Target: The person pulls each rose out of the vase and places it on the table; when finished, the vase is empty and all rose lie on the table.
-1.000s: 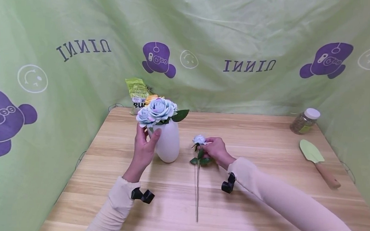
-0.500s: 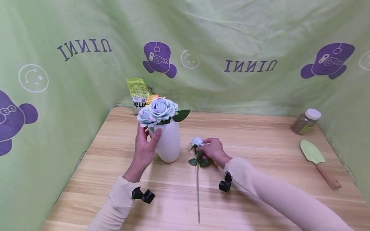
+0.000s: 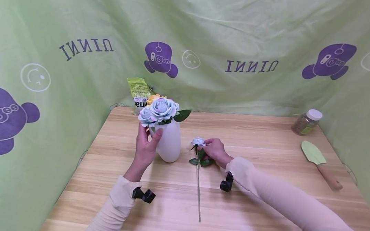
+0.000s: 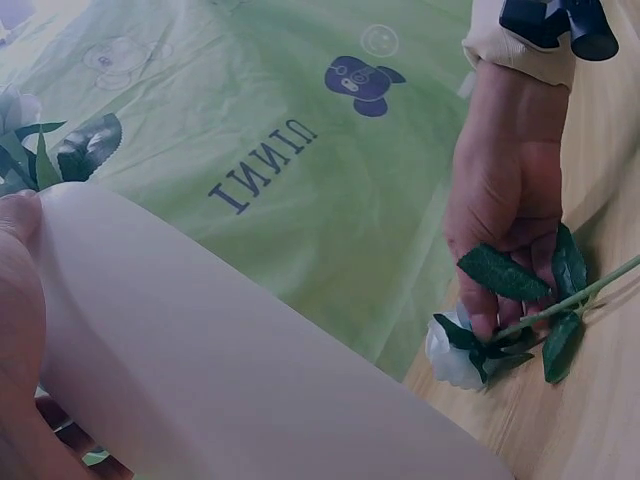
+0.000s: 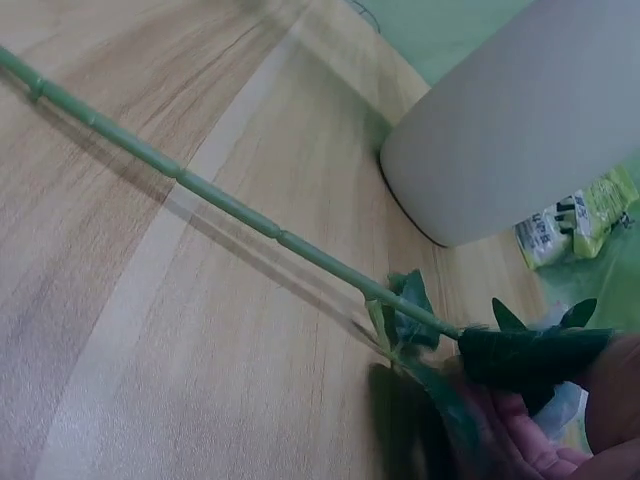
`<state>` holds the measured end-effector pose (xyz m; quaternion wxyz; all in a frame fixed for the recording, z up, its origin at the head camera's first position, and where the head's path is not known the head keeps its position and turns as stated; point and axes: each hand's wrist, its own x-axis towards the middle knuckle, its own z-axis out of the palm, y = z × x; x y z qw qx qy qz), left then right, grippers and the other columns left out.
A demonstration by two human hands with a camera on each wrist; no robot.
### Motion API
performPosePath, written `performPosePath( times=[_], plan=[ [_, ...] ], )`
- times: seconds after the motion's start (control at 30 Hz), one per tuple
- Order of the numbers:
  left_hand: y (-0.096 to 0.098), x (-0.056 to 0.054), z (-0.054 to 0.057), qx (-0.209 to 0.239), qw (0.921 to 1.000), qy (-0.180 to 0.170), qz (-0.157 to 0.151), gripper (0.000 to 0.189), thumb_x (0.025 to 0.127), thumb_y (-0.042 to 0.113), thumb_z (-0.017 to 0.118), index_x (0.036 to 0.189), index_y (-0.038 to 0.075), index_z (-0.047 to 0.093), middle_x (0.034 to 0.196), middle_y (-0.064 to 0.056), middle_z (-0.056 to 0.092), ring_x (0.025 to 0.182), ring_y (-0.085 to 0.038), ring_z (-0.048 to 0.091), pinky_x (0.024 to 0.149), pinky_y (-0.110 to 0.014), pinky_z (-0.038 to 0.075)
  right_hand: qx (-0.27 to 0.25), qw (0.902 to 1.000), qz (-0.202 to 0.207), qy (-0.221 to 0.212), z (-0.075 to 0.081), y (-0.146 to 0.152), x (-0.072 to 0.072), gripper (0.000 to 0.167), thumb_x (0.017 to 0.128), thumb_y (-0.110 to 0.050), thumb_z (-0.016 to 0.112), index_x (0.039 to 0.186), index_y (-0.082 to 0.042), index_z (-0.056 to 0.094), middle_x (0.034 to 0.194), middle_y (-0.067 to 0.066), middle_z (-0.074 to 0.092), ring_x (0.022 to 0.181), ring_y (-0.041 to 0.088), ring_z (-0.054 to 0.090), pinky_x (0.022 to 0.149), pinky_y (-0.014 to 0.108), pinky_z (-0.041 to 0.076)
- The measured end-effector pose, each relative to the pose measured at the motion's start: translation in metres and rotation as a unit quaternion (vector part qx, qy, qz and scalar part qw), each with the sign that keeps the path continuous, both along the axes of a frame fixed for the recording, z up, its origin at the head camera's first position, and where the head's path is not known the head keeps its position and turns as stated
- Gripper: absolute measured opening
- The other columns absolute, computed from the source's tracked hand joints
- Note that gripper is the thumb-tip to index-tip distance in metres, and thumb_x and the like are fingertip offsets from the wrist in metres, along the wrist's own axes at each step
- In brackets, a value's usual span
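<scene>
My left hand (image 3: pixel 144 150) grips the white vase (image 3: pixel 170 142) near its rim, thumb on the near side. The vase stands on the table, holding light blue roses (image 3: pixel 162 108), a yellow rose (image 3: pixel 154 98) and dark green leaves. To its right, my right hand (image 3: pixel 214 150) pinches a single pale blue rose (image 3: pixel 198 141) just below the bloom. Its long green stem (image 5: pixel 230 205) stretches toward the table's near side, casting a shadow on the wood in the right wrist view. In that view a leaf partly covers the fingers.
Behind the vase is a green and white packet (image 3: pixel 139 91). At the far right stand a white-lidded jar (image 3: pixel 307 122) and, nearer, a spatula-like tool (image 3: pixel 313 152) with a pale green blade and wooden handle. Green printed cloth (image 3: pixel 211 85) encloses the wooden table.
The right hand and its rose have shifted slightly left, and the stem's lower end has swung a little right. The left hand keeps its grip on the vase.
</scene>
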<state>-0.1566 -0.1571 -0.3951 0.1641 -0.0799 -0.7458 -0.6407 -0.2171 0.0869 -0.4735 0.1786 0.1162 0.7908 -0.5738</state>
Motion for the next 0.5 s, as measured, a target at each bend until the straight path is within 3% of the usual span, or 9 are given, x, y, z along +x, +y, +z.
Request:
performPosePath(
  times=[0.2,0.3,0.4,0.5],
  plan=[
    [0.001,-0.001,-0.003,-0.009,1.0000,-0.004,0.000,0.068,0.097,0.021,0.061,0.155,0.019,0.025,0.156,-0.001,0.037,0.139,-0.024,0.039,0.115,-0.054,0.036,0.035,0.9993,0.012,0.009,0.002,0.008,0.000,0.043,0.085,-0.014,0.078,0.122,0.001,0.063,0.103,0.024,0.072,0.054,0.012,0.068,0.055,0.027,0.058],
    [0.001,-0.002,-0.004,-0.013,0.9999,-0.006,0.002,0.068,0.097,0.022,0.061,0.155,0.018,0.025,0.156,-0.001,0.037,0.139,-0.024,0.039,0.116,-0.054,0.035,0.080,0.9954,0.047,0.023,0.008,0.014,-0.001,0.045,0.086,-0.020,0.078,0.122,0.001,0.062,0.096,0.020,0.072,0.054,0.010,0.067,0.056,0.025,0.057],
    [0.001,-0.003,-0.003,-0.014,0.9999,0.002,0.006,0.067,0.097,0.021,0.060,0.154,0.016,0.026,0.155,-0.003,0.038,0.139,-0.024,0.039,0.116,-0.053,0.034,0.142,0.9832,0.106,0.044,0.016,0.022,-0.003,0.049,0.087,-0.027,0.075,0.124,0.002,0.061,0.089,0.014,0.072,0.056,0.008,0.068,0.062,0.022,0.056],
    [0.001,-0.002,-0.003,-0.010,0.9999,0.004,0.008,0.067,0.097,0.021,0.060,0.154,0.016,0.026,0.154,-0.003,0.039,0.139,-0.023,0.039,0.117,-0.053,0.034,0.207,0.9609,0.169,0.072,0.026,0.032,-0.005,0.054,0.087,-0.032,0.071,0.125,0.004,0.061,0.084,0.011,0.074,0.061,0.011,0.069,0.071,0.025,0.057]
  ],
)
